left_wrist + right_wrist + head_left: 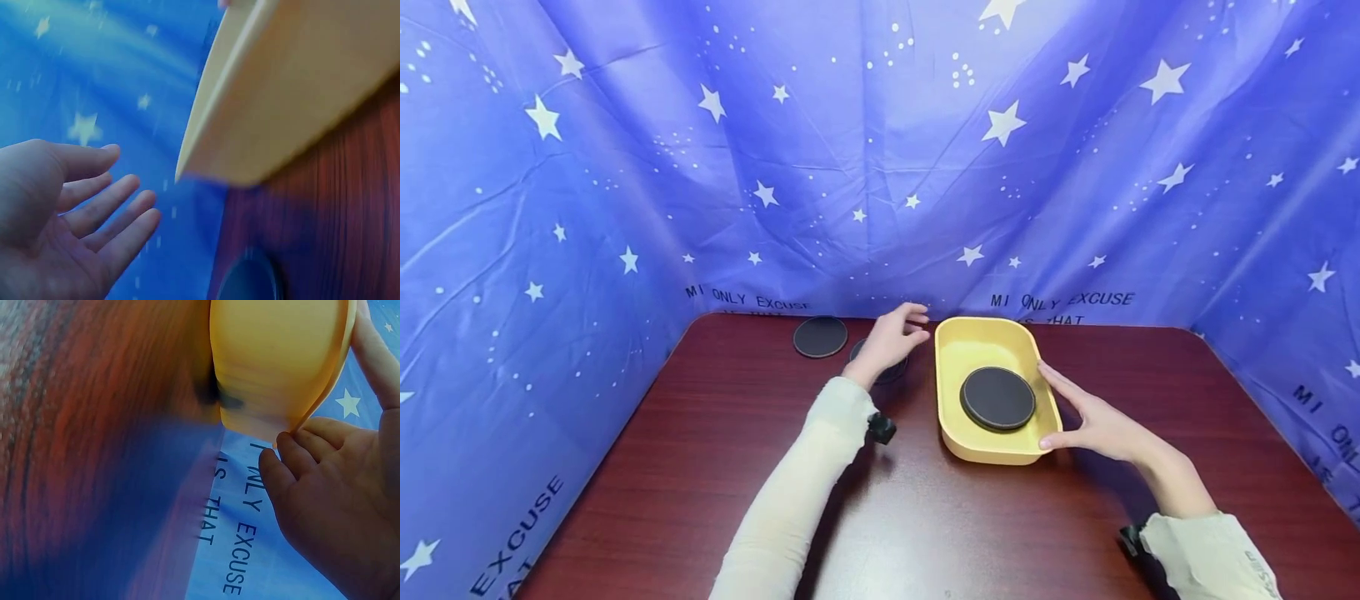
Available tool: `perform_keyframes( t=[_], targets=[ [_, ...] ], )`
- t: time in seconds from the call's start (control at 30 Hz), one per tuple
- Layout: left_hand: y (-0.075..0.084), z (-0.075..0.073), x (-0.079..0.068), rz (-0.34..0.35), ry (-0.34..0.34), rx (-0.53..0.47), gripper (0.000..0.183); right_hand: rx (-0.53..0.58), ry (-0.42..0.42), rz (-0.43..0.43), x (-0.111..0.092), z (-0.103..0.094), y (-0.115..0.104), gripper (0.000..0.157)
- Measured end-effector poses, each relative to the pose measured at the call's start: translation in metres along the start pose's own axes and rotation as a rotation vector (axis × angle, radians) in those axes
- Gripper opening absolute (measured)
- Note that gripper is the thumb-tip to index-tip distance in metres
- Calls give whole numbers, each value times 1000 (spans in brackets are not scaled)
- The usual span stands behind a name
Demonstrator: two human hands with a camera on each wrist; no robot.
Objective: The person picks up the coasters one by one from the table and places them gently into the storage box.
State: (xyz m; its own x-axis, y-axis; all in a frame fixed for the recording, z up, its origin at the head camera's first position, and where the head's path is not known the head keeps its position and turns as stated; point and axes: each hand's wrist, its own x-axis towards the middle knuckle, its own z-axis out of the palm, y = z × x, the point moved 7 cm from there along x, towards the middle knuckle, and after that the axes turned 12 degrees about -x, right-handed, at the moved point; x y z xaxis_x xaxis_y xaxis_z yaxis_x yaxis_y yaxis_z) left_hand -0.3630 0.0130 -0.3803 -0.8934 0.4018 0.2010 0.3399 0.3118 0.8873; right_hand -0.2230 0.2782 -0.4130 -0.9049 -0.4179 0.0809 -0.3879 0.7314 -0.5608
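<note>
My right hand (1101, 425) grips the right side of a yellow rectangular tub (951, 433), thumb at the near corner and fingers farther along the rim. In the right wrist view, fingertips of that hand lie against the edge of the tub (275, 356). Inside the tub is a round black coaster (998, 398), with another dark edge showing just beneath it. Left of the tub, my left hand (891, 337) holds nothing, its fingers loosely spread. That hand partly covers a second black coaster (891, 372) on the table. The left wrist view shows the hand's empty palm (69, 262).
Farther left, another round black coaster (821, 337) lies near the back edge of the dark red wooden table (700, 467). A blue curtain (865, 150) with white stars hangs right behind the table and along both sides.
</note>
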Motion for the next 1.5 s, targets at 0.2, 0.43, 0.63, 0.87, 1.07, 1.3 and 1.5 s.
perform_keyframes(
  t=[0.2, 0.43, 0.63, 0.87, 1.07, 1.3, 1.5],
  targets=[
    [-37, -59, -9, -43, 214, -37, 44, 6, 8, -22, 0, -2, -1, 106],
    [-85, -122, -28, -105, 418, -81, 49, -11, 16, -20, 2, -7, -1, 106],
    [-132, -144, -55, -246, 454, -148, 66, 2, 17, -33, -2, 0, -3, 105],
    [-150, -143, -57, -329, 444, -200, 89, -15, 62, -54, -4, -2, -2, 106],
    [-149, -137, -55, -372, 380, -16, 96, -14, 62, -77, -7, -1, -3, 105],
    [-144, -128, -55, -361, 346, 96, 101, -22, 79, -108, -7, 0, -5, 104],
    [-144, -125, -52, -368, 352, 190, 96, -22, 90, -129, -7, 2, -6, 104]
  ],
)
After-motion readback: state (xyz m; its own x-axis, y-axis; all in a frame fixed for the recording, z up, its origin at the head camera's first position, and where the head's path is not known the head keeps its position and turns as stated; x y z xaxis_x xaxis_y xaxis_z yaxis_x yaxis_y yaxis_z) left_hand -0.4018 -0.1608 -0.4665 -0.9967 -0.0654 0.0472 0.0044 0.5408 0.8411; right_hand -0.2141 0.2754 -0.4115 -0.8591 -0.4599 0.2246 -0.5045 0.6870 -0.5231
